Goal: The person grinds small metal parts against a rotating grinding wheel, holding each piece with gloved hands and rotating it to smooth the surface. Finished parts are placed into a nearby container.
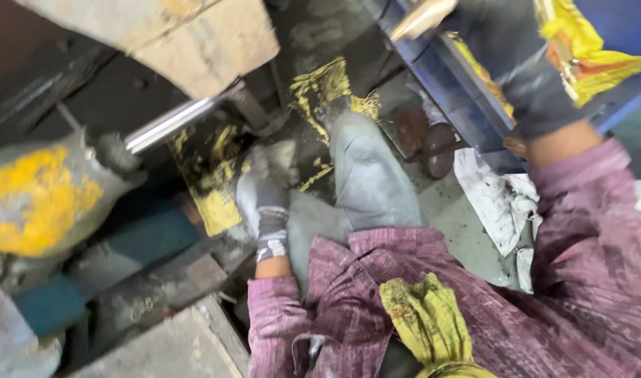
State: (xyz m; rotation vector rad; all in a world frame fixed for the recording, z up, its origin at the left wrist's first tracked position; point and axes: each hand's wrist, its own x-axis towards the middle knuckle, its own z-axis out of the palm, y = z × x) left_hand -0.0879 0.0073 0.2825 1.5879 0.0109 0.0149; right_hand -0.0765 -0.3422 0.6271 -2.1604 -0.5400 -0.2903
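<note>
I see the left hand [264,199] in a grimy grey glove, reaching down into the dark gap of the machine. Its fingers [254,175] are curled against a yellow-stained plate [212,182], but blur hides whether they actually clamp anything — I cannot tell. Just above those fingertips a shiny metal rod [170,124] runs up-left, passing under a pale, worn block [194,31] that crowds the space overhead. Left of the fingers sits a rounded grey part caked in yellow paste [37,199], and below it a teal bar [110,262] and a scuffed concrete slab [166,346].

The right hand [516,70] wears a dark glove and is raised to the blue frame [467,105]; its fingers are out of sight at the top edge, so their grip is not readable either. Beside that hand hangs a yellow rag [586,49], and a second metal bar [420,17] pokes out near it.

Between the two hands lies my grey trouser knee [369,175] — it blocks much of the floor, where crumpled stained paper [492,199] lies. A yellow cloth [425,322] hangs over the purple shirt [586,280].
</note>
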